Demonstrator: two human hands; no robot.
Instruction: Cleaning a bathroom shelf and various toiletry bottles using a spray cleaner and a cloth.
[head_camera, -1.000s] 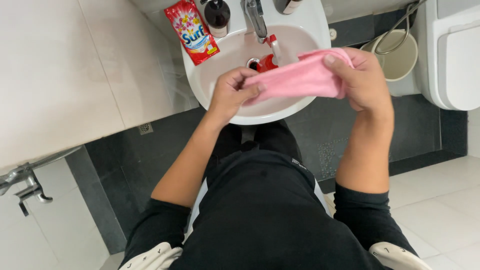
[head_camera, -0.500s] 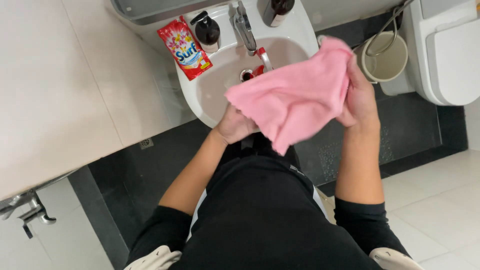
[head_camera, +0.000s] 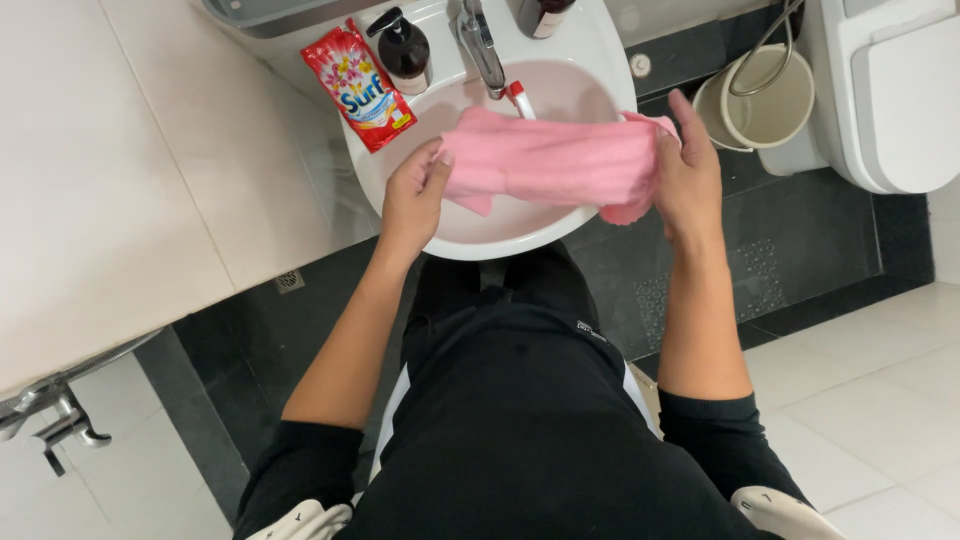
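Soft pink cloth (head_camera: 560, 160), bunched into a long roll, stretched over the round white sink (head_camera: 590, 50); left hand (head_camera: 415, 195) pinches one end, right hand (head_camera: 688, 175) grips the other. Glossy red sachet (head_camera: 358, 85) on sink rim w/ dark pump bottle (head_camera: 403, 45); tap (head_camera: 480, 45) top cut off by frame edge

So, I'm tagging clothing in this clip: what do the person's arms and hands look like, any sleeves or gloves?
Both hands, left hand and right hand, are bare: no gloves visible. Black sleeves are pushed up above the elbows, leaving the forearms uncovered.
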